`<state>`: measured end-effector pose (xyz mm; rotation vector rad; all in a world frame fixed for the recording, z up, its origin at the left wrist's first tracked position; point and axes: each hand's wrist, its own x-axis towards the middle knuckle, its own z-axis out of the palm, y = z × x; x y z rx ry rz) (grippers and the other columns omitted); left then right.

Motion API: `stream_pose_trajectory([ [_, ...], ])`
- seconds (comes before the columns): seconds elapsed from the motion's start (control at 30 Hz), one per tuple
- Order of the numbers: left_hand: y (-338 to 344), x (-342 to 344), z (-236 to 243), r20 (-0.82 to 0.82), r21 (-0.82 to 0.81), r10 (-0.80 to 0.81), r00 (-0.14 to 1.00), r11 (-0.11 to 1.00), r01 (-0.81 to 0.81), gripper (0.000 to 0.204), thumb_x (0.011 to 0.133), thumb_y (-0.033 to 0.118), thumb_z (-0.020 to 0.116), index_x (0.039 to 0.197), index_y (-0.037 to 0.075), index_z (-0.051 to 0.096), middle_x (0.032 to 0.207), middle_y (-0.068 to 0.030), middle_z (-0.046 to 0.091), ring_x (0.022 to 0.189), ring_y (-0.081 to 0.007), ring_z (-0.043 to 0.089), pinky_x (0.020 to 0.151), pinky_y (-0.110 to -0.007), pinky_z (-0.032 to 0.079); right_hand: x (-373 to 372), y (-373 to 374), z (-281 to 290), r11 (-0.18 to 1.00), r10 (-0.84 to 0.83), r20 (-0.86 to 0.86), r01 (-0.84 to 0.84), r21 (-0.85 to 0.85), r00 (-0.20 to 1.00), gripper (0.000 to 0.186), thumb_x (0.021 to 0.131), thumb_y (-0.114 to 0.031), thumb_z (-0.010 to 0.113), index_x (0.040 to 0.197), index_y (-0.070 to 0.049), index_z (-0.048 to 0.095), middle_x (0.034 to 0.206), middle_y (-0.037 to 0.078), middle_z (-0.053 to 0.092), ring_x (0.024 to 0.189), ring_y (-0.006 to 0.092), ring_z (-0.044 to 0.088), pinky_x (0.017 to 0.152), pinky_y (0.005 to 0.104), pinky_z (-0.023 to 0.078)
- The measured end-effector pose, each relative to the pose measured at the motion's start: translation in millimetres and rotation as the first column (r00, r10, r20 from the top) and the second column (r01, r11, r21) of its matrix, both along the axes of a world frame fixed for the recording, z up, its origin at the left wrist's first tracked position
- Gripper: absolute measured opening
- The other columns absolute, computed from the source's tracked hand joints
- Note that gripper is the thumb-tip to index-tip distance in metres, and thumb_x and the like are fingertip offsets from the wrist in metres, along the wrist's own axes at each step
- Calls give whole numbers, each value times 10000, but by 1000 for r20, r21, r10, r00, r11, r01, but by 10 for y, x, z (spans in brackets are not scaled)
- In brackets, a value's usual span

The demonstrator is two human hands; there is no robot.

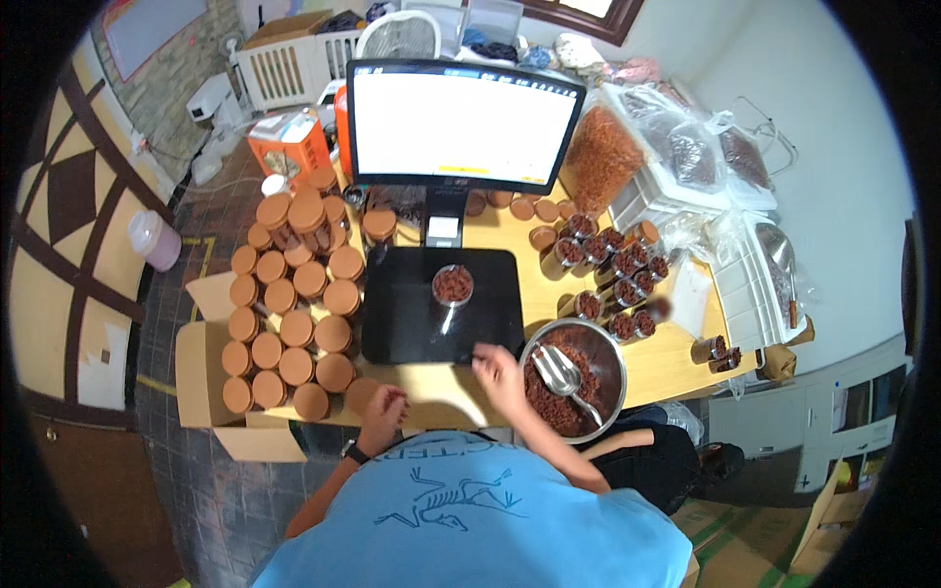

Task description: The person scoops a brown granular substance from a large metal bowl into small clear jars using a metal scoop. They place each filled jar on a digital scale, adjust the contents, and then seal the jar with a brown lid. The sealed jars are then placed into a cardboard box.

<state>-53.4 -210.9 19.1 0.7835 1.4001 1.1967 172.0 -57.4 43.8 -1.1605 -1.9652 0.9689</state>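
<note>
A clear jar [453, 285] filled with dark reddish-brown bits stands on the black flat plate [392, 323] in front of the monitor. My right hand [500, 375] is at the plate's front edge, its fingers loosely bent and apart, with nothing visible in them. Close to its right is a steel bowl [619, 392] of the same bits, with a metal scoop [557, 372] lying in it. My left hand [385, 412] hovers by the table's front edge with its fingers curled in. Beside it are many jars with orange-brown lids [334, 373], the nearest partly hidden by that hand.
Several uncovered filled jars [623, 263] stand on the right, with loose lids [521, 208] behind the plate. The monitor [461, 122] rises at the back. A cardboard box [201, 372] is at left, a white tray [750, 265] at right. Another person's forearm [619, 443] shows below the bowl.
</note>
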Motion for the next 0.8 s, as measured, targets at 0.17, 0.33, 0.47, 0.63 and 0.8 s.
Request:
stream_pose_trajectory([
  [0.17,184,221,-76,-63,-55,-274,960,961,271,215,962,230,560,1075,47,573,899,-35,636,795,-112,607,698,-258,505,240,-609,-300,949,93,34,-78,-306,995,462,869,-62,583,1320,-63,485,1065,176,611,844,267,639,766,348,522],
  [0.33,240,285,-62,-68,-105,-347,936,935,339,263,964,276,560,1096,49,578,920,-43,655,815,-119,639,712,-271,521,147,-384,91,963,243,172,-259,78,955,458,815,10,532,1266,-50,486,1100,175,607,973,366,622,849,398,519],
  [0.47,251,294,-43,-86,-91,-335,938,941,327,262,967,265,560,1101,41,573,939,-46,652,827,-122,640,721,-274,528,43,-271,195,948,317,120,-317,-25,941,390,831,-15,524,1219,-54,517,1070,174,615,976,348,625,812,424,525],
  [0.63,234,318,13,-64,-93,-330,942,942,324,219,974,214,553,1098,33,565,950,-50,638,834,-124,627,740,-276,519,28,-358,113,946,323,146,-315,-80,935,336,866,-18,541,1195,-83,561,1106,144,620,982,322,643,820,375,536],
  [0.8,144,158,-194,-97,-134,-244,965,964,230,157,980,135,525,1097,35,555,950,-43,623,836,-132,603,749,-271,507,167,-243,148,982,187,130,-186,-22,974,255,855,-59,548,1107,-55,588,1035,173,622,949,357,623,803,430,521],
])
